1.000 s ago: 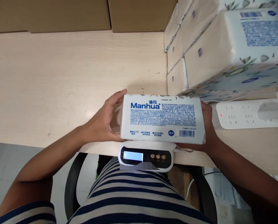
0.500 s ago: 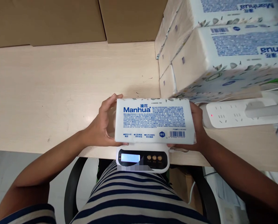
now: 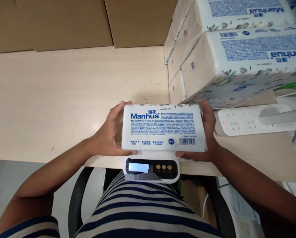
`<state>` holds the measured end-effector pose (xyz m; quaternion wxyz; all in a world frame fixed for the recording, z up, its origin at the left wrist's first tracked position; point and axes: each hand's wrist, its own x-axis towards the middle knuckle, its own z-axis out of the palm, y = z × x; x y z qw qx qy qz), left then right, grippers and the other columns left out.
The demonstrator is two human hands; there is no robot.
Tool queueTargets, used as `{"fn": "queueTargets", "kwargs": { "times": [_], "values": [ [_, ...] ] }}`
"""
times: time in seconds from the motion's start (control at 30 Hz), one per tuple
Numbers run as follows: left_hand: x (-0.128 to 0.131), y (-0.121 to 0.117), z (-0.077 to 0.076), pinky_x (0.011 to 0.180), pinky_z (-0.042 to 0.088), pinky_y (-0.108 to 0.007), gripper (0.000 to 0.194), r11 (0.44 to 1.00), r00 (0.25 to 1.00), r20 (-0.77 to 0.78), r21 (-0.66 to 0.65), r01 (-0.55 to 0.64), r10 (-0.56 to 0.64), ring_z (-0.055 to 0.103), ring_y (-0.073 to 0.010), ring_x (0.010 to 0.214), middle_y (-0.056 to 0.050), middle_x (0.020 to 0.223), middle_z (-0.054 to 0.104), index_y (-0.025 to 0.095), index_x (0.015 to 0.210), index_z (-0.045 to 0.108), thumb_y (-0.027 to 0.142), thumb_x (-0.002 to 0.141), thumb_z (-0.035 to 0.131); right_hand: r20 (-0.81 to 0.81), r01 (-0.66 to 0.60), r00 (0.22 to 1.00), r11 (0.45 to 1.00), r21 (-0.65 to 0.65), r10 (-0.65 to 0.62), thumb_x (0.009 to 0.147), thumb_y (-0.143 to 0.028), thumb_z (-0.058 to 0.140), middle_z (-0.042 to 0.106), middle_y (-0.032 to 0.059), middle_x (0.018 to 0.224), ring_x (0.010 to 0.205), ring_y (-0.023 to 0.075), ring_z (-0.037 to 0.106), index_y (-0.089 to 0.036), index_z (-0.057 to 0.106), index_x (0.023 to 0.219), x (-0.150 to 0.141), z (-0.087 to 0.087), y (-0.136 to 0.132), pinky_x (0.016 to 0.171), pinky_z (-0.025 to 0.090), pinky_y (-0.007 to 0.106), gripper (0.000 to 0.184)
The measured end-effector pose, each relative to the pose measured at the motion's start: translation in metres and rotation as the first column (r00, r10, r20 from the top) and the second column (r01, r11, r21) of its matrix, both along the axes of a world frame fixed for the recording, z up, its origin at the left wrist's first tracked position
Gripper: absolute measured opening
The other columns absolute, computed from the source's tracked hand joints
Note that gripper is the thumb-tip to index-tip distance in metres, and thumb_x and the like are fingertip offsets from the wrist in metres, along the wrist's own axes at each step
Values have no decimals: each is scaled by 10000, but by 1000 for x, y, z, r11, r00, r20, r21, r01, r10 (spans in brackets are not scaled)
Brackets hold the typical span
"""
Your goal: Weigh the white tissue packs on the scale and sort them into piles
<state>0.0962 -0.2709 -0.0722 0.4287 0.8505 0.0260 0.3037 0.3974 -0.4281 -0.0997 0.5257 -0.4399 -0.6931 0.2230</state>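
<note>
A white pack of Manhua tissues with blue print lies over a white digital scale, hiding most of its platform. Only the scale's front panel shows, with a lit display and gold buttons. My left hand grips the pack's left end, thumb at the front lower edge and fingers round the far corner. Around the right end is my right hand, its thumb by the front edge and fingers at the far right corner. Whether the pack rests fully on the scale I cannot tell.
Stacked tissue packs stand at the back right. A white power strip with a plug in it lies right of my right hand. Cardboard boxes line the back of the wooden table.
More of my right hand's fingers shows beside the pack's far right corner. The pack has barely shifted, and the whole view has moved slightly.
</note>
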Motion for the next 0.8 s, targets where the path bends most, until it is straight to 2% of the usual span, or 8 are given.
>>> {"fn": "queueTargets", "kwargs": {
  "times": [0.2,0.33,0.43,0.63,0.8],
  "values": [
    [-1,1,0,1247,430,-715,1494,1000,999,-34,14,-11,12,339,-456,1610,-121,1764,224,449,1715,-8,372,643,1029,0,-2,1000,1000,10,2,475,-606,1037,478,9,1662,1467,344,573,-478,85,1720,1,-2,1,1179,558,552,1573],
    [-2,0,0,1256,415,-735,1492,1000,999,-47,1,-18,18,313,-456,1623,-108,1766,214,464,1713,-13,363,649,1028,6,17,1000,1000,-18,-17,464,-622,1037,480,-25,1662,1458,352,582,-523,85,1706,1,-1,1,1170,559,566,1568],
    [-2,0,0,1264,408,-735,1487,1000,999,-49,-9,-14,13,309,-454,1627,-92,1765,212,482,1709,-10,370,649,1028,7,33,999,999,-29,-33,484,-648,1023,491,-18,1647,1449,365,588,-541,93,1699,1,0,0,1163,560,585,1534],
    [-2,2,-2,1263,419,-711,1480,1000,1000,-18,27,-15,16,319,-447,1619,-121,1762,216,425,1724,-20,390,667,1014,44,-25,999,1000,12,24,450,-590,1058,429,60,1690,1492,364,541,-428,67,1735,2,3,0,1207,520,529,1632],
    [-2,2,-3,1249,436,-705,1471,998,999,-19,55,-40,41,330,-443,1609,-118,1775,208,428,1722,-27,436,673,1004,61,-28,998,1000,5,27,473,-604,1048,395,74,1715,1525,361,507,-425,44,1736,4,1,-1,1240,476,512,1624]
  ]
}}
